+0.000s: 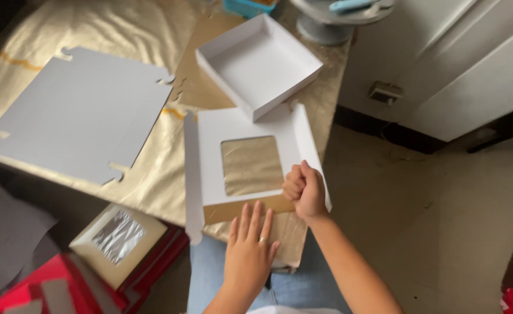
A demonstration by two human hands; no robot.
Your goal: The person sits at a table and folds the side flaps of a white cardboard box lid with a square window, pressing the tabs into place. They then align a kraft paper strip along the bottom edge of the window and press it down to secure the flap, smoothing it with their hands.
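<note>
A flat white cardboard box lid [213,151] with a clear square window [251,164] lies at the near edge of the table. My left hand [249,247] rests flat, fingers spread, on the lid's folded brown near flap [236,210]. My right hand [304,189] is curled in a fist, pressing on the lid's right side flap [308,139] near its lower corner. An assembled white box tray [258,65] sits just beyond the lid.
A flat white die-cut cardboard sheet [79,113] lies to the left on the gold tablecloth [146,35]. A finished windowed box [117,241] rests on red boxes [53,285] low on the left. A grey stand [326,23] and a blue basket [247,7] sit at the table's far end. White doors [460,64] stand to the right.
</note>
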